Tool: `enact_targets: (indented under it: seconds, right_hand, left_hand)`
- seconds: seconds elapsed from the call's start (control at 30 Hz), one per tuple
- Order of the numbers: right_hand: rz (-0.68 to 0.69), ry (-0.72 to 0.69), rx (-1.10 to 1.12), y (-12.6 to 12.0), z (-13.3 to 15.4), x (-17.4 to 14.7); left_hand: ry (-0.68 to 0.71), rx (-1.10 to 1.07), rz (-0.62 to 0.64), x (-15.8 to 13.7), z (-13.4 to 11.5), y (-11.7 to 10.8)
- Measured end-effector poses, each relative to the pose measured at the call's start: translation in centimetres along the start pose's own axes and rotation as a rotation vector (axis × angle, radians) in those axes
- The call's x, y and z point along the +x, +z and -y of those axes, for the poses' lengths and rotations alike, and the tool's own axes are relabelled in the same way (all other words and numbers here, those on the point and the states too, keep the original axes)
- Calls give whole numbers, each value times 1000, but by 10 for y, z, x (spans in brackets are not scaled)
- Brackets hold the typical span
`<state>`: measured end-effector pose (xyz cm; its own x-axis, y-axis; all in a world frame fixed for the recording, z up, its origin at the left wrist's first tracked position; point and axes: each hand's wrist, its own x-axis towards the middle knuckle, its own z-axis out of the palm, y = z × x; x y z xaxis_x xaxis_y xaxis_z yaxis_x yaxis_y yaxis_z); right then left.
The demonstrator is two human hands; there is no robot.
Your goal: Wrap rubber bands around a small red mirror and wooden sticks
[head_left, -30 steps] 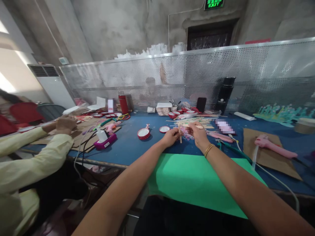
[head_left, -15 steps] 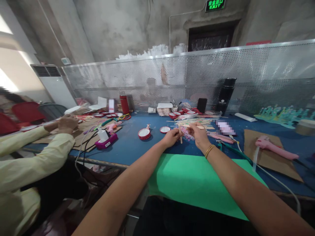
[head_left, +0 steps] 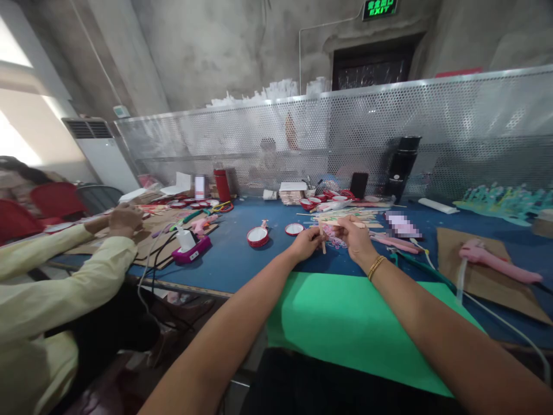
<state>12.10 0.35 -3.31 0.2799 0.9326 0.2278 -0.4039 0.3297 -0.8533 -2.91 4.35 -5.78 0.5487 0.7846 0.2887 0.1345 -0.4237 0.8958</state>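
My left hand (head_left: 307,244) is closed in a pinch around an upright flat wooden craft stick (head_left: 324,246). Just to its right, my right hand (head_left: 356,239) pinches a second pale wooden stick (head_left: 330,223), which lies crosswise near the top of the upright one. Whether the two sticks touch I cannot tell. Beneath and behind my fingers are pink and purple small loops (head_left: 338,242) on the blue table, with a spread of loose thin sticks (head_left: 367,216) beyond. A green sheet (head_left: 345,323) lies under my forearms.
A pink glue gun (head_left: 496,262) rests on cardboard at right, its cord trailing nearby. Left of my hands sit red-rimmed round pieces (head_left: 258,237) and a purple power strip (head_left: 192,251). A black bottle (head_left: 404,167) stands behind. At far left, a co-worker's hands (head_left: 125,220) are busy.
The whole view has shifted a little, so things appear slightly further right. Both hands keep their pinches on the sticks, close together; the right fingers have shifted slightly.
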Motion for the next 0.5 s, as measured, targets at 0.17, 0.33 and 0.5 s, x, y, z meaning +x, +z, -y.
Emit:
enact_targets:
  seconds: [0.17, 0.33, 0.5]
  right_hand:
    - [-23, 3, -16, -2, 0, 2]
    - [-34, -6, -18, -4, -2, 2]
    - [-12, 15, -14, -2, -1, 1]
  left_hand:
    - [-25, -20, -2, -1, -2, 2]
    - [-60, -33, -30, -1, -1, 5]
    - [-61, -19, -31, -1, -2, 4]
